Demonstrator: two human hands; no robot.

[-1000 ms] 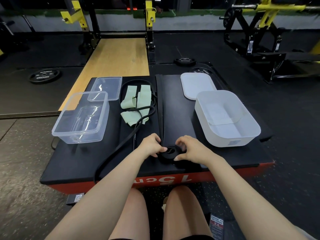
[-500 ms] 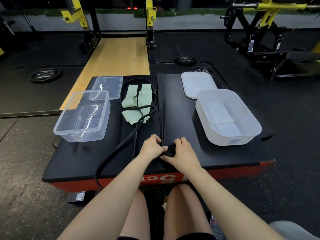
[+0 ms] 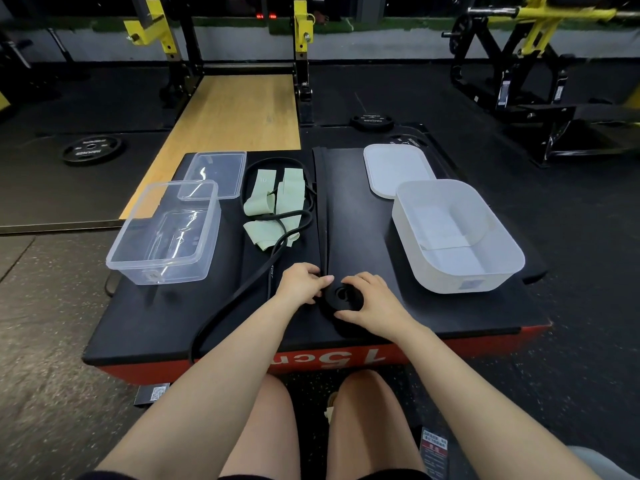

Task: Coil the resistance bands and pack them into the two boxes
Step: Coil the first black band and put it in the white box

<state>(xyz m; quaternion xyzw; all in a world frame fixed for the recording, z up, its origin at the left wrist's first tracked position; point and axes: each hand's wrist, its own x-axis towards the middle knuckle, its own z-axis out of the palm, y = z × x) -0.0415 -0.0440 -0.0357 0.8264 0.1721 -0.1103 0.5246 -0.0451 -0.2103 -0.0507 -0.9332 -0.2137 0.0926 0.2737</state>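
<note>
Near front edge of black plyo box (image 3: 450, 317): left hand (image 3: 300, 283) and right hand (image 3: 372, 301) both pinched closed around coiled wide black resistance band (image 3: 341, 297).

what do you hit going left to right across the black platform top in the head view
clear box → pale green bands → wide black band being coiled → white box

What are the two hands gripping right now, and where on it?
Both hold the wide black band's coil: right hand cups its right rim, left hand pinches its left edge, where the uncoiled strip leaves.
</note>
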